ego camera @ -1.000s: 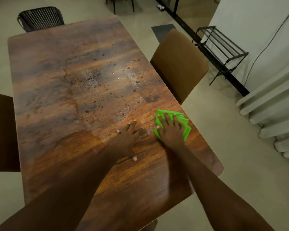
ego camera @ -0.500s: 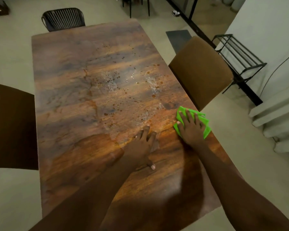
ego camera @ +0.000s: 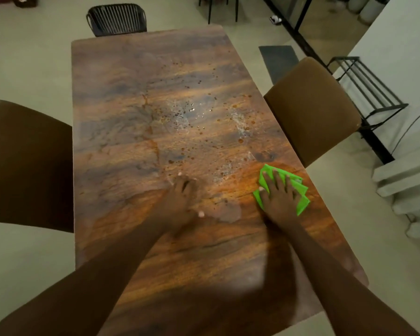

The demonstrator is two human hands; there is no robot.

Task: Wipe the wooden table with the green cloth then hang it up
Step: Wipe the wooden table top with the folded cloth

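Observation:
A folded bright green cloth (ego camera: 301,204) lies flat on the wooden table (ego camera: 136,76) near its right edge. My right hand (ego camera: 278,196) presses down on the cloth with fingers spread and straight. To the left of it, my left hand (ego camera: 181,200) rests flat on the bare wood, fingers pointing away from me. Droplets and pale smears (ego camera: 192,112) speckle the middle of the table beyond both hands. The wood near my hands looks darker and glossier.
A brown padded chair (ego camera: 313,110) stands at the table's right side and another brown chair (ego camera: 27,166) at the left. A black slatted chair (ego camera: 117,19) sits at the far end. A black metal rack (ego camera: 369,86) stands by the right wall.
The view has shifted, so the table sits further right in frame. My right hand stays on the cloth near the right edge. My left hand has slid a little left, away from the cloth.

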